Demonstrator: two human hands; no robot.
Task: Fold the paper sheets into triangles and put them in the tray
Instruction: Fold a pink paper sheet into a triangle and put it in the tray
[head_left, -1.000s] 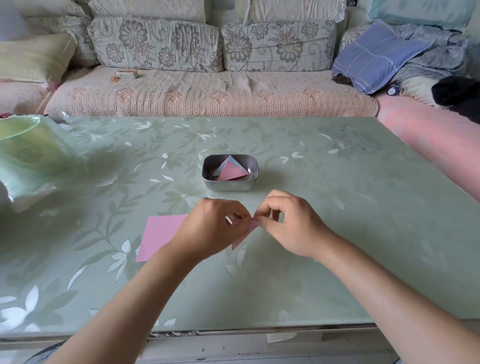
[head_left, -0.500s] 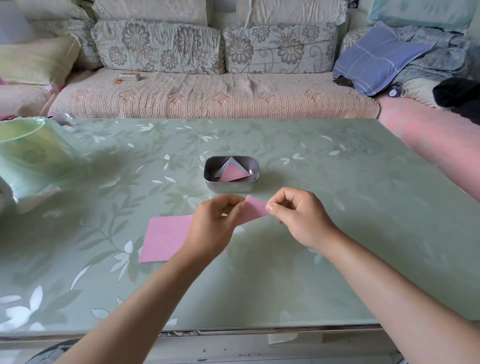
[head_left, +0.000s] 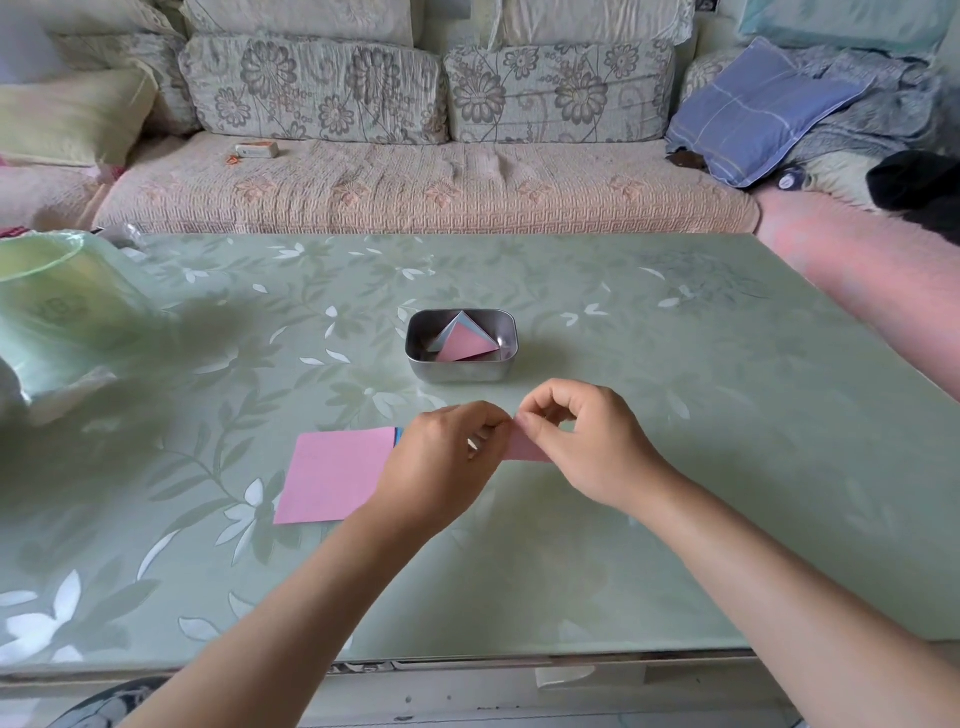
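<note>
Both hands meet over the middle of the table (head_left: 675, 519), fingers curled. The left hand (head_left: 441, 462) and the right hand (head_left: 587, 441) each pinch a small pink sheet (head_left: 527, 449) between thumb and forefinger, the two pinches almost touching.

At 12 o'clock from the hands, near but apart from them, stands a metal tray (head_left: 462, 371) with rounded corners. In it a folded pink triangle (head_left: 464, 344) lies on top of a pale blue folded piece (head_left: 471, 321), whose tip shows at the tray's far side.

At 9 o'clock of the left hand a flat pink stack (head_left: 332, 478) lies on the table, its right edge hidden under that hand. A thin blue edge (head_left: 397, 436) peeks out at its upper right corner. Farther out at 10 o'clock a crumpled green plastic bag (head_left: 62, 312) sits at the table's left edge. Beyond the table at 12 o'clock runs a sofa (head_left: 415, 187), bearing a small box (head_left: 257, 149) at 11 o'clock and a blue pillow (head_left: 753, 114) at 1 o'clock. Nothing lies between the hands and the tray.

The pinched sheet shows only as a pink strip between the two hands, below the right thumb (head_left: 530, 423) and beside the left fingers (head_left: 488, 418). Its left part is hidden behind the left hand. Whether it rests on the table or is held just above it cannot be told.
</note>
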